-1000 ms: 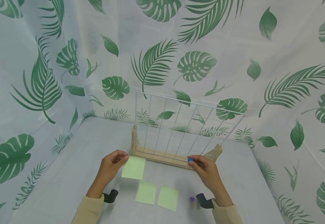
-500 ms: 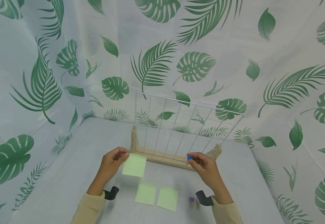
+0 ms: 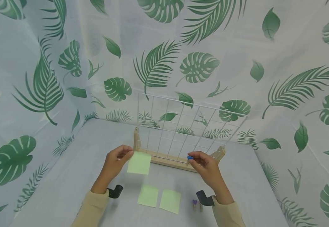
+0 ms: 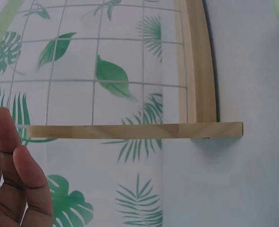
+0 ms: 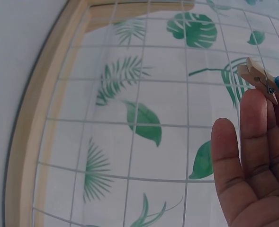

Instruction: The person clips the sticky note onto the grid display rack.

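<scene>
My left hand pinches a pale green sticky note by its upper left corner, lifted in front of the rack's left side. In the left wrist view only a strip of the note shows at the top left, beside the fingers. My right hand pinches a small wooden clothespin with a blue decoration by the rack's lower right part. Behind both hands, a white wire grid stands upright in a wooden base.
Two more green notes, a left one and a right one, lie on the white table. To their right are a clothespin with a purple heart and another small clothespin. A leaf-printed cloth hangs behind.
My left hand has raised the green note and brought it slightly right, toward the grid. My right hand has risen a little and shifted slightly left with the blue clothespin.
</scene>
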Available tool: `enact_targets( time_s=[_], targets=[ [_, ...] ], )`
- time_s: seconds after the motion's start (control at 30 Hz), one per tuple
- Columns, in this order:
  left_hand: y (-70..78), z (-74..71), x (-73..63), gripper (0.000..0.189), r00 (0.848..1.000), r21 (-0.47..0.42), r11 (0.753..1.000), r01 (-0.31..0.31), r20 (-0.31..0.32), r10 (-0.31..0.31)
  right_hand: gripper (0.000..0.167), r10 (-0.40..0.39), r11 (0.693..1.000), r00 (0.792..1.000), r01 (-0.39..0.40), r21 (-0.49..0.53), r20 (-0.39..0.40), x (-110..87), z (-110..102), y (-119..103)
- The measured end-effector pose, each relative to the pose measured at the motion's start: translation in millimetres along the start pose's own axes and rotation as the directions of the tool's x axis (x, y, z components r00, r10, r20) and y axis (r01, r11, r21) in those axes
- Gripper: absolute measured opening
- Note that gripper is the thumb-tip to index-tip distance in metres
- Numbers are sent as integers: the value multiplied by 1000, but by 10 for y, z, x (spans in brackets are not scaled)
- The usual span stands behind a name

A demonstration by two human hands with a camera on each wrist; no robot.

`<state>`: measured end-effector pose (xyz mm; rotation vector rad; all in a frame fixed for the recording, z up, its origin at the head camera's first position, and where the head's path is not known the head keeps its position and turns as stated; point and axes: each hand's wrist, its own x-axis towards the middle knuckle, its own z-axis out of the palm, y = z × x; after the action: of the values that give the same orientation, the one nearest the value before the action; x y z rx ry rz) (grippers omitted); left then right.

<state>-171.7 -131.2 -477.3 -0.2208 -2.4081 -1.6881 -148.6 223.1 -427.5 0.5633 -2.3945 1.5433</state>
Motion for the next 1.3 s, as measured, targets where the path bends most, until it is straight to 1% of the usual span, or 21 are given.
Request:
enact_targets(
  time_s=[0.27,0.57,0.77,0.97,1.1,1.3],
  targets=[
    [32,28,29,16,1000,-19,1000,-16,-9,16,15,-41,999,999,41,17,8,40,34,-10],
    [49,61,73,13,1000,-38,999,-29,-11,29,16,-26,998,1000,26,50,0,78,76,-6],
    [75,63,100,14,998,-43,998,-56,-24,55,13,-23,998,1000,22,66,14,101,97,0],
    [84,65,130,14,998,-38,998,-59,-21,58,13,-24,997,999,21,70,37,110,115,-1],
    [108,67,146,12,997,-44,997,-71,-20,70,15,-17,998,999,15,69,37,121,125,-7],
    [142,84,179,13,996,-46,995,-89,-14,88,15,-38,997,998,35,70,42,153,140,-17]
  ],
)
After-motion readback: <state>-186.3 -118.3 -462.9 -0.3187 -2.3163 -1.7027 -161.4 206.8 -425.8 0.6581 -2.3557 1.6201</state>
